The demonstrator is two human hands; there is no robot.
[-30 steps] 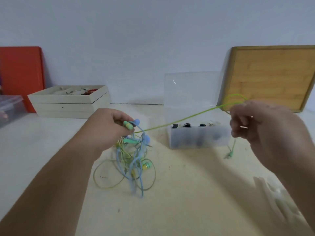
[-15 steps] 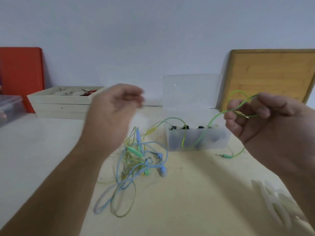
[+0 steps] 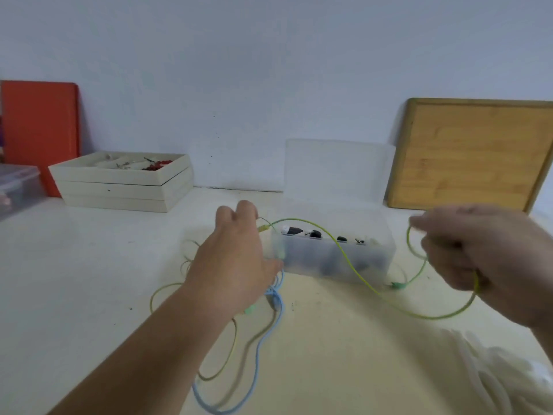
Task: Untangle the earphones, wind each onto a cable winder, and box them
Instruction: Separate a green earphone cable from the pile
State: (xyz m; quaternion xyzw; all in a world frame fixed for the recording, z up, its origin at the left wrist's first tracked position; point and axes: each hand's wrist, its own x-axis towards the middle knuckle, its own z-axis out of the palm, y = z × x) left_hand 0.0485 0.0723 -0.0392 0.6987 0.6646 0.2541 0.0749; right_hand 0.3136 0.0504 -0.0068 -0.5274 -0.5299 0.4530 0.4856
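A thin green earphone cable (image 3: 353, 266) sags in a slack arc in front of the clear plastic box (image 3: 377, 269). My right hand (image 3: 484, 259) grips one part of it, with a loop sticking out on the left of the fist. My left hand (image 3: 236, 259) is seen from the back, its fingertips pinching the same cable beside the box's left end. Under that hand lies the tangle, with a light blue cable (image 3: 267, 333) and a yellow-green one (image 3: 230, 348) trailing toward me. The box's lid (image 3: 338, 166) stands open, and dark items lie inside. White cable winders (image 3: 496, 381) lie blurred at the lower right.
Stacked white trays (image 3: 119, 187) with small parts stand at the back left. A red board (image 3: 39, 130) and a wooden board (image 3: 472, 154) lean on the wall. A clear lidded container (image 3: 16, 187) sits at the far left edge.
My left hand let go of the tangle, which dropped onto the table, and moved right to the green cable by the box. The green cable went from taut to slack. My right hand dropped lower.
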